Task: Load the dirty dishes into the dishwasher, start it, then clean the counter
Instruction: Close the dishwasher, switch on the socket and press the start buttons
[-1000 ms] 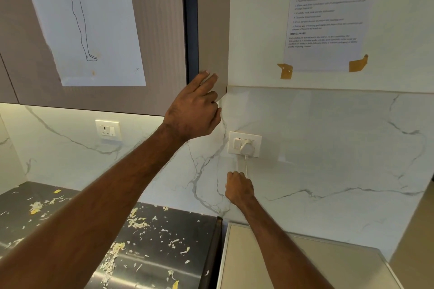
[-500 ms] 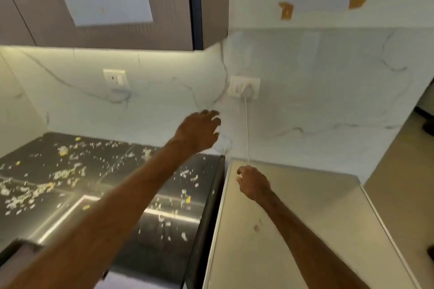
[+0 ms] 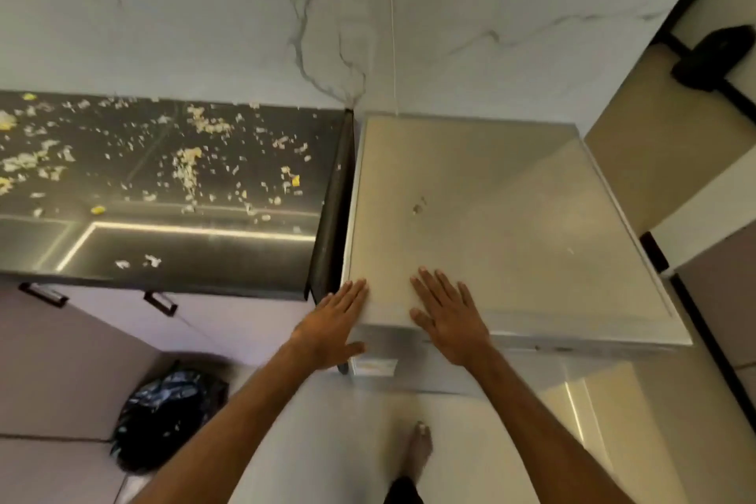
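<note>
The dishwasher (image 3: 511, 217) stands just right of the dark counter (image 3: 204, 254), and its flat beige top has a small stain near the middle. Pale food scraps (image 3: 186, 168) lie scattered over the counter. The left hand (image 3: 333, 323) rests on the top's front left corner, with the fingers straight and together. The right hand (image 3: 450, 317) lies flat by the front edge, with the fingers slightly spread. A black bag (image 3: 163, 417) sits on the floor, and its content does not show. Only a narrow gap parts counter and dishwasher.

Narrow gap between counter (image 3: 184, 258) and dishwasher (image 3: 511, 225), cord (image 3: 393, 33) behind
</note>
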Available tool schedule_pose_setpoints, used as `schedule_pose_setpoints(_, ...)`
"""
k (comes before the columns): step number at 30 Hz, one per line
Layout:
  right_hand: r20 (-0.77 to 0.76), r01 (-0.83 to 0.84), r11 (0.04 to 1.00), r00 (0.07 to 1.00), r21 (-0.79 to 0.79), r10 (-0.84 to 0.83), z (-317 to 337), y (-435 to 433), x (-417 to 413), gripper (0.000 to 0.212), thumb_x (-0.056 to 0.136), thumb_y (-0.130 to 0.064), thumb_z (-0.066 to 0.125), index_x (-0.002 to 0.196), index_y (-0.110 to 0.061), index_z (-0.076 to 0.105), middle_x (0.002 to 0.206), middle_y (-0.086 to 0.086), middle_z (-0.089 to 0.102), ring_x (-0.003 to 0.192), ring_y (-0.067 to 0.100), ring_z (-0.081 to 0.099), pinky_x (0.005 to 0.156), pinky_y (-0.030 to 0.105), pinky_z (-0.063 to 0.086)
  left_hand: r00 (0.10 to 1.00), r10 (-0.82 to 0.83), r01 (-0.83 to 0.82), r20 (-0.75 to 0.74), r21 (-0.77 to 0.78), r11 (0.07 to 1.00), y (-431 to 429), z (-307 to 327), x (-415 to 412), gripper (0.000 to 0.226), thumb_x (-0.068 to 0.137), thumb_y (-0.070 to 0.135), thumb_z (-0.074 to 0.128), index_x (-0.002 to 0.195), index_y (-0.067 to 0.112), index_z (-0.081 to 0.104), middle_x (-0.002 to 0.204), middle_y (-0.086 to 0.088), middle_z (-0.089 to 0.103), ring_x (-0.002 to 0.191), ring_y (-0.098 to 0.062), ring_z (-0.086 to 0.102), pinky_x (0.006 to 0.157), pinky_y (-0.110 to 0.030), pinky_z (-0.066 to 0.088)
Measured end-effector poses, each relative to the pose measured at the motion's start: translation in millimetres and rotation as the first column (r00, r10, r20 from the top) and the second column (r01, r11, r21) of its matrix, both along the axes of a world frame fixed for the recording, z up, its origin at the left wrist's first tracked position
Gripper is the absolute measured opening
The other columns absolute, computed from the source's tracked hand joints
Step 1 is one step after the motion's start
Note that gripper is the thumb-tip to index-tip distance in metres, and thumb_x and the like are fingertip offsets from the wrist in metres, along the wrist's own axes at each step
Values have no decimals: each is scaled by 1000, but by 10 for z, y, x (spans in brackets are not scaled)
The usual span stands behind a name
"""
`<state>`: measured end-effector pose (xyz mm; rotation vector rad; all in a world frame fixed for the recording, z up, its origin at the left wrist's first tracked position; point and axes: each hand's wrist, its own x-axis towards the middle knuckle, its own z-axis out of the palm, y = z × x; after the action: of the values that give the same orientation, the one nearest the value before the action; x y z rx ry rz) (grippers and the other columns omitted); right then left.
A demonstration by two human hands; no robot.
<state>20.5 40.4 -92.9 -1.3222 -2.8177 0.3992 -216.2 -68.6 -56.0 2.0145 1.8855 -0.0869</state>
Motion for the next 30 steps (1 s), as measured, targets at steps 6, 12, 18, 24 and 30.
schedule_pose_setpoints(6, -47, -5, 984, 999, 180, 13, -137, -31, 19, 66, 99, -59, 13, 157, -29, 22, 166, -7, 15, 153, 19, 15, 120, 49, 14, 990, 60, -94, 125, 290, 952, -182, -409, 112, 120, 77, 30, 82, 156, 14, -6, 161, 5, -17, 148, -16, -20, 117, -31, -5)
schedule_pose_setpoints(12, -134, 48, 939, 991, 339, -2, -281, -92, -11, 63, 102, -54, 14, 153, -24, 38, 160, -2, 34, 147, 22, 32, 117, 46, 26, 987, 95, -147, 132, 469, 871, -152, -731, 143, 119, 69, 22, 88, 158, 10, 11, 166, -1, 5, 153, -21, -5, 117, -36, 13)
schedule_pose_setpoints(18, -58, -128, 942, 986, 311, 153, -220, -13, 174, 69, 98, -64, 12, 157, -29, 25, 164, -3, 22, 151, 20, 22, 118, 43, 21, 989, 111, -148, 98, 610, 778, -121, -891, 176, 112, 63, 26, 92, 152, 6, 27, 159, -11, 25, 151, -29, 14, 121, -48, 22)
schedule_pose_setpoints(24, -111, -47, 868, 987, 495, 117, -384, -95, 342, 63, 95, -60, 37, 150, -30, 36, 157, -3, 36, 142, 22, 37, 112, 45, 27, 982, 141, -190, 128, 651, 734, -108, -987, 238, 109, 64, 35, 91, 150, 5, 29, 157, -11, 27, 149, -29, 17, 119, -51, 28)
schedule_pose_setpoints(30, -209, 37, 787, 971, 616, 118, -1004, -999, 243, 74, 87, -23, 60, 154, -14, 31, 154, 10, 38, 138, 28, 42, 115, 58, 23, 988, 127, -150, 83, 654, 741, -94, -991, 197, 110, 61, 24, 93, 149, 4, 30, 154, -14, 28, 148, -32, 20, 117, -49, 28)
